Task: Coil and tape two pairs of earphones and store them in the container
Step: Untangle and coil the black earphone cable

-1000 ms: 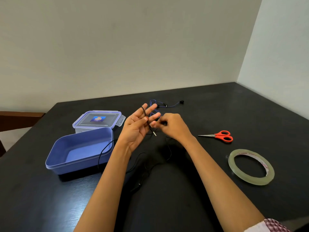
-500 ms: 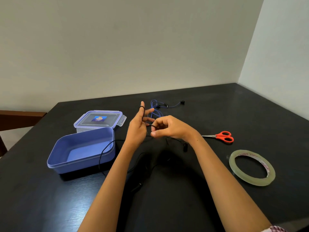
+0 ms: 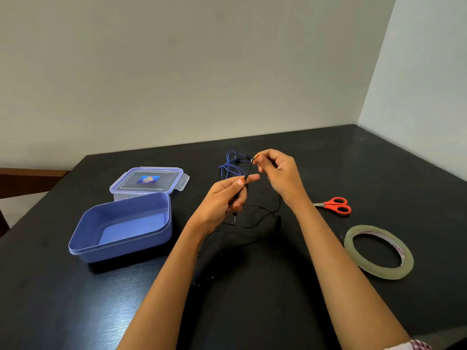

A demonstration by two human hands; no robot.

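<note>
Black earphones (image 3: 249,170): cable pinched taut between left hand (image 3: 222,198) and right hand (image 3: 278,173), evidently to form a coil; slack trails beneath onto tabletop (image 3: 252,311). Blue earphones (image 3: 230,165): beyond hands. Container (image 3: 121,228): left of left hand, open for storing.

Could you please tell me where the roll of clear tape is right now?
The tape roll lies flat on the black table at the right of the head view, just in front of the red scissors and beside the person's right forearm.
</note>
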